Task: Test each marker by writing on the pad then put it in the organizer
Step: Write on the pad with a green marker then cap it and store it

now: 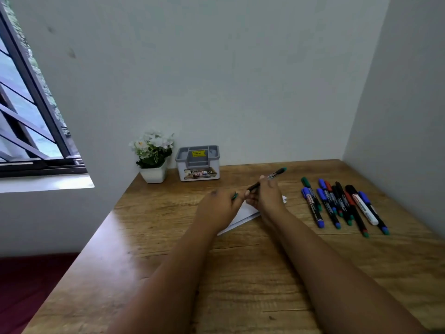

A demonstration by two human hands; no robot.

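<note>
My right hand (266,196) grips a black marker with a green end (277,173), its body slanting up to the right above the white pad (243,214). My left hand (218,204) is closed on the marker's green cap (234,196), just left of the marker's tip. The pad lies on the wooden table (240,273), mostly hidden under both hands. A grey and white organizer (198,162) stands at the back of the table by the wall. Several markers (342,204) with blue, green, red and black caps lie in a loose row at the right.
A white pot of white flowers (153,156) stands left of the organizer. Walls close the table at the back and right. A barred window (26,116) is on the left, with dark red floor (29,285) below the table's left edge.
</note>
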